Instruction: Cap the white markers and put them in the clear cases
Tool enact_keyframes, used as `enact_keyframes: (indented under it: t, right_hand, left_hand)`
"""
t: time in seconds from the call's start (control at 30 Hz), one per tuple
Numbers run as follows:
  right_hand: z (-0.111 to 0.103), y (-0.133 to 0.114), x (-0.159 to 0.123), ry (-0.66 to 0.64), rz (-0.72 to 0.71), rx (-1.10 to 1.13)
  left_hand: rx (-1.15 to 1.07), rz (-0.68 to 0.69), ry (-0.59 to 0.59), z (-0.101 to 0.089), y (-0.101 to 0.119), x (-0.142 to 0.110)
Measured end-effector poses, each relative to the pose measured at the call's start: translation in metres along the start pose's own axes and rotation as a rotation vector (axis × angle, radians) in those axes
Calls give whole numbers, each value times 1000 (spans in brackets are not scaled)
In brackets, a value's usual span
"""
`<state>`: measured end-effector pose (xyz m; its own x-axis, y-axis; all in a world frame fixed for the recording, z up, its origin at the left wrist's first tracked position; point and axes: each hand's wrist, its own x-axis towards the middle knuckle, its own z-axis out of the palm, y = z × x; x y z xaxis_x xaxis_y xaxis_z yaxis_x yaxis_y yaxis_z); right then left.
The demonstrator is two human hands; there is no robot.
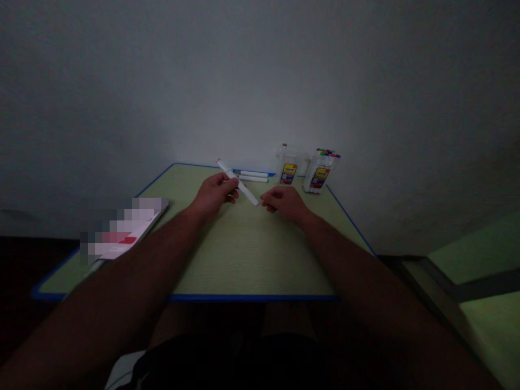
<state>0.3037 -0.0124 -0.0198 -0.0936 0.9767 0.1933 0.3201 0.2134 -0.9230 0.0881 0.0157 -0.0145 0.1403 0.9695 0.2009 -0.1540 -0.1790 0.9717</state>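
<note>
My left hand [217,193] is closed around a white marker [244,189] with pinkish ends. The marker slants from upper left down to the right, held above the table. Close to its lower end is my right hand [284,200], apart from the marker, with fingers curled together and no object visible in them. Behind the marker, white markers [254,178] lie near the table's back edge. A clear plastic case [287,165] with a yellow and dark label stands beyond my right hand, with a brown-topped marker in it. To its right, another clear case [320,172] is packed with several markers in many colours.
The light green table [252,260] has a blue edge and stands against a grey wall [260,81]. On its left side lies a white flat item [138,227] with a red patch, partly blurred out. My legs are under the front edge.
</note>
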Motion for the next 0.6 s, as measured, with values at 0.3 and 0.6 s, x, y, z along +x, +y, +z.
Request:
enact_keyframes:
  t: [0.3,0.6]
  right_hand:
    - [-2,3,2,77,-17,19]
    - [-4,0,2,190,-31,126]
  left_hand:
    - [179,-16,-97,2,0,-6]
    - [380,-45,-262,3,3,-12]
